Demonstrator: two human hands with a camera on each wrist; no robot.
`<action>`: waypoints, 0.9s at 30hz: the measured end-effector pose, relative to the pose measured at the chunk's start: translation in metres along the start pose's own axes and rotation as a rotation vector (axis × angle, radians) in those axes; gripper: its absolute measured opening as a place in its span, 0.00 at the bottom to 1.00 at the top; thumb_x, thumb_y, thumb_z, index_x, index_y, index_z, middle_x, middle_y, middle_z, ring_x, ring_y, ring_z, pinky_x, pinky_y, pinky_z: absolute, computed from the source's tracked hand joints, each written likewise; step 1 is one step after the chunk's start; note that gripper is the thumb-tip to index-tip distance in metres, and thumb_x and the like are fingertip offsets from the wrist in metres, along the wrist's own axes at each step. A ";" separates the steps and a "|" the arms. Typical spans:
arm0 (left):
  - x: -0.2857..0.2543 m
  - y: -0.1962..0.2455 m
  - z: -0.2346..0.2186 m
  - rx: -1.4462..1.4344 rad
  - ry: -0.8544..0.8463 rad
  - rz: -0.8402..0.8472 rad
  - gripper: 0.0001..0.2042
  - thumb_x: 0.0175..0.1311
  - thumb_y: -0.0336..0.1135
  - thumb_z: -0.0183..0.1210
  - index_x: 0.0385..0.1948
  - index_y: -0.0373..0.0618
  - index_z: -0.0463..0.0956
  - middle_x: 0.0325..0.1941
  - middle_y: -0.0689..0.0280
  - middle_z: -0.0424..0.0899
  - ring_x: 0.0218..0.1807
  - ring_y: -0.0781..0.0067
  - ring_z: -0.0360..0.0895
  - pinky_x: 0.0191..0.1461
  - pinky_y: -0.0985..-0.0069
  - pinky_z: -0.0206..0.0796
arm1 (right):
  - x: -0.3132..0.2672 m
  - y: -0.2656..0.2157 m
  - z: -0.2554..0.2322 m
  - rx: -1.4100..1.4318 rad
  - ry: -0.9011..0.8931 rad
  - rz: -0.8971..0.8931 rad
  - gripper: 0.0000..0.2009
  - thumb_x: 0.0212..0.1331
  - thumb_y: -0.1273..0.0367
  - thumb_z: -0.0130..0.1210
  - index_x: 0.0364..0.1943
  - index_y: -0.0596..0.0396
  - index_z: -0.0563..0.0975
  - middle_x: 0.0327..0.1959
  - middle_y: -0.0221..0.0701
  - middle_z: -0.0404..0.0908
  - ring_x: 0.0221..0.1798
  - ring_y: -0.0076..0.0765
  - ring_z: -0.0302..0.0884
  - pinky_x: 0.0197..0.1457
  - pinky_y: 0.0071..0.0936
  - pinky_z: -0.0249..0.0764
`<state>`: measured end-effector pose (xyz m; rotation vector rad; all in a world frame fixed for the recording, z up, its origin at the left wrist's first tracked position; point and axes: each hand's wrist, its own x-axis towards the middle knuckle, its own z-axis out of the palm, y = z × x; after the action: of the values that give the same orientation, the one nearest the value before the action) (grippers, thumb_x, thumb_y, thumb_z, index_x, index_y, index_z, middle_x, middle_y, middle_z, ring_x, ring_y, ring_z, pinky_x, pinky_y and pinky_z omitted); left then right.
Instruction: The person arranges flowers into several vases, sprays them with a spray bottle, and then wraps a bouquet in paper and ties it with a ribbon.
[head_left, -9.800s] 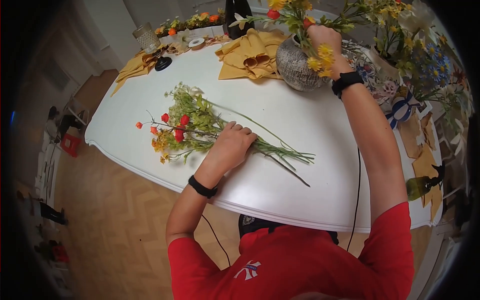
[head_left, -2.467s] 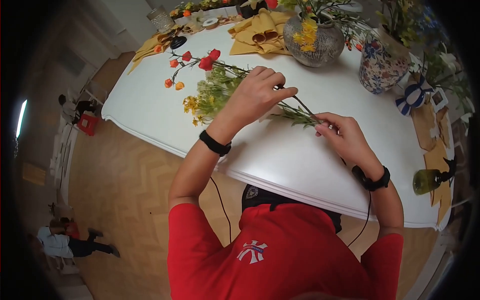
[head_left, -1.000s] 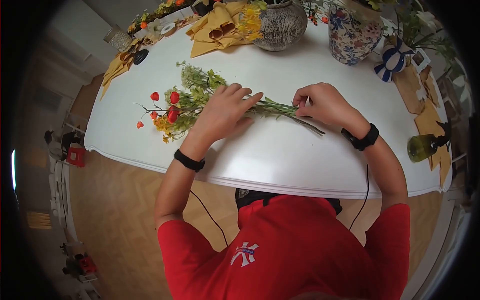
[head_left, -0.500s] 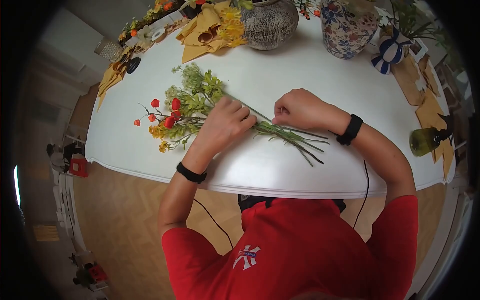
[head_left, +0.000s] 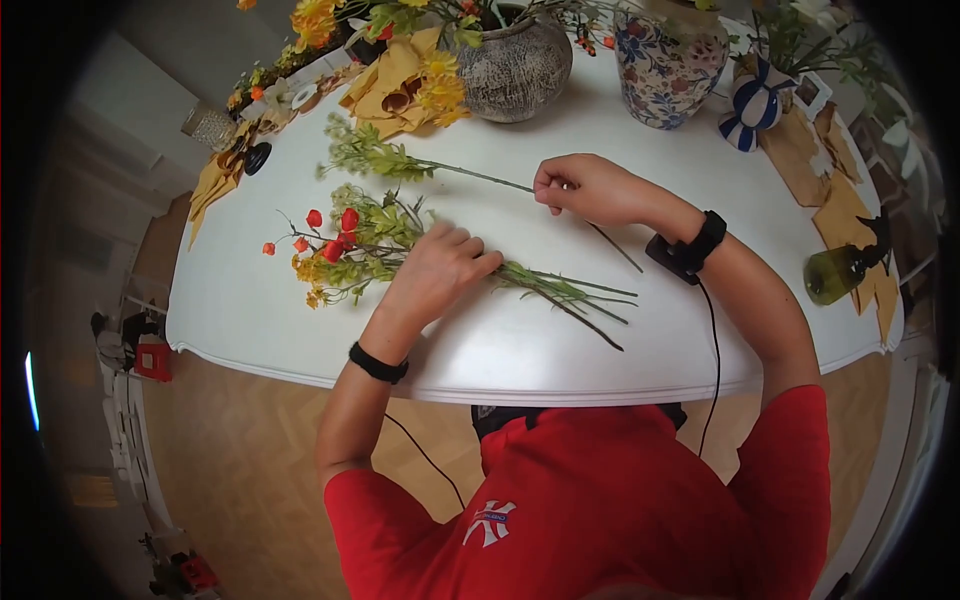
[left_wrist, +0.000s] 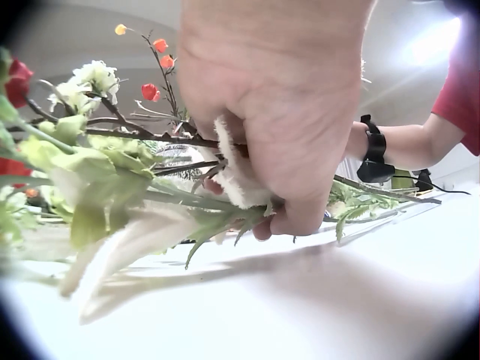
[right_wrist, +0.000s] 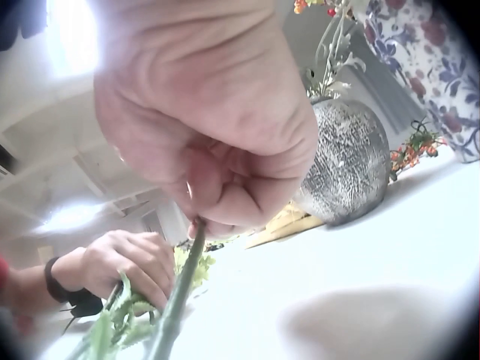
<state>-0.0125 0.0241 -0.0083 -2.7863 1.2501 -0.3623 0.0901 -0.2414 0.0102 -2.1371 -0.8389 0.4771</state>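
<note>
My left hand [head_left: 442, 268] grips the stems of a mixed bunch of flowers [head_left: 346, 235] lying along the white table. Red and yellow blossoms and pale green sprays fan out to its left, and the bare stem ends [head_left: 575, 305] point right. In the left wrist view, my thumb and fingers close round green and brown stems [left_wrist: 180, 139]. My right hand [head_left: 592, 190] pinches the long stem [head_left: 470, 175] of a separate leafy spray with small whitish blooms [head_left: 365, 152], behind the bunch. The right wrist view shows that green stem [right_wrist: 180, 300] at my fingertips.
Behind the flowers stand a round grey textured vase [head_left: 515, 75], a blue-and-red patterned vase [head_left: 672, 70] and a blue-striped vase [head_left: 757, 108]. Mustard-yellow wrap [head_left: 385, 95] lies at the back. A green spray bottle [head_left: 832, 277] lies on brown paper at the right.
My right hand has left the grey vase's flowers, worked at the bunch's stem ends, then drawn the whitish spray back and away from the bunch. My left hand stays on the bunch.
</note>
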 end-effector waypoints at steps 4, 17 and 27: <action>0.002 -0.005 0.003 0.019 -0.030 -0.039 0.08 0.57 0.29 0.59 0.38 0.49 0.81 0.32 0.67 0.81 0.41 0.65 0.79 0.53 0.68 0.67 | -0.021 -0.005 -0.017 0.099 0.085 -0.063 0.10 0.72 0.66 0.52 0.49 0.53 0.81 0.30 0.26 0.82 0.35 0.25 0.76 0.41 0.28 0.73; 0.007 -0.007 0.006 -0.008 0.013 -0.029 0.11 0.54 0.24 0.60 0.39 0.46 0.82 0.30 0.63 0.82 0.39 0.61 0.79 0.53 0.65 0.66 | -0.096 -0.040 -0.008 0.404 0.346 -0.468 0.11 0.80 0.62 0.49 0.44 0.56 0.72 0.27 0.23 0.71 0.31 0.19 0.64 0.37 0.22 0.66; 0.010 -0.004 0.009 0.022 -0.003 -0.051 0.08 0.57 0.25 0.59 0.37 0.46 0.81 0.31 0.63 0.83 0.39 0.59 0.80 0.51 0.63 0.66 | -0.130 -0.078 -0.023 0.566 0.580 -0.693 0.12 0.83 0.64 0.42 0.60 0.52 0.71 0.35 0.21 0.68 0.29 0.16 0.59 0.35 0.17 0.60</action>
<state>-0.0008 0.0195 -0.0142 -2.8030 1.1693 -0.3727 -0.0207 -0.3071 0.0930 -1.2450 -0.8940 -0.2437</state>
